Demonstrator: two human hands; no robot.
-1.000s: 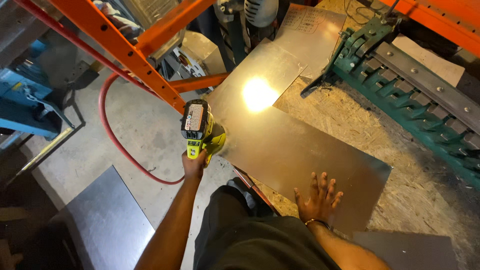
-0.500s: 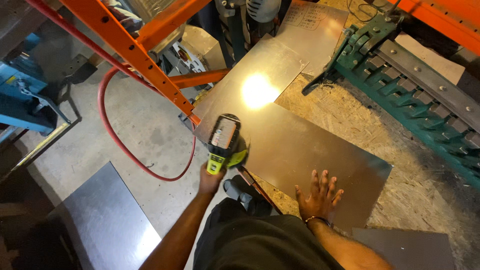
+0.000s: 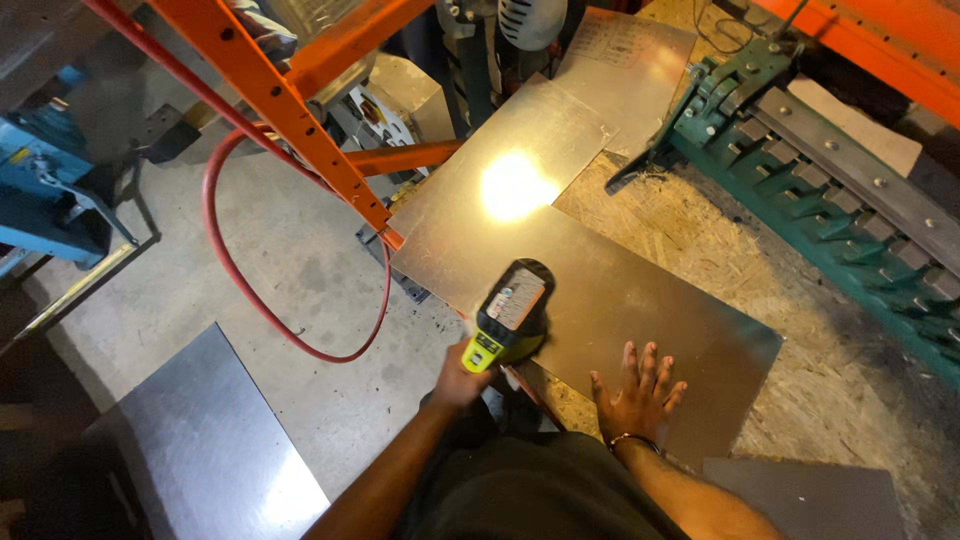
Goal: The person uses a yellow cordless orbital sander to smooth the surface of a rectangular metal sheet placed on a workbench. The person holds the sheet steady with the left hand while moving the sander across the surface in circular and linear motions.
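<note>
Left hand (image 3: 462, 375) clamped on the yellow-green power tool (image 3: 508, 318), nose down on the near edge of the metal sheet (image 3: 610, 300); right hand (image 3: 637, 396) flat on the sheet, fingers (image 3: 650, 362) spread. Best done with firm downward pressure, tool square to the sheet, fingers well clear of it.

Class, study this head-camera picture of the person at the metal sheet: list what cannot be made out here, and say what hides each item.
- Working end of the cordless power tool: hidden under the tool's own body.
- Left hand fingers: wrapped around the grip, out of sight.
- Sheet metal surface near its far end: washed out by glare.
- Green machine: cut off by the right edge.
- Sheet under the right hand: covered by the palm.
</note>
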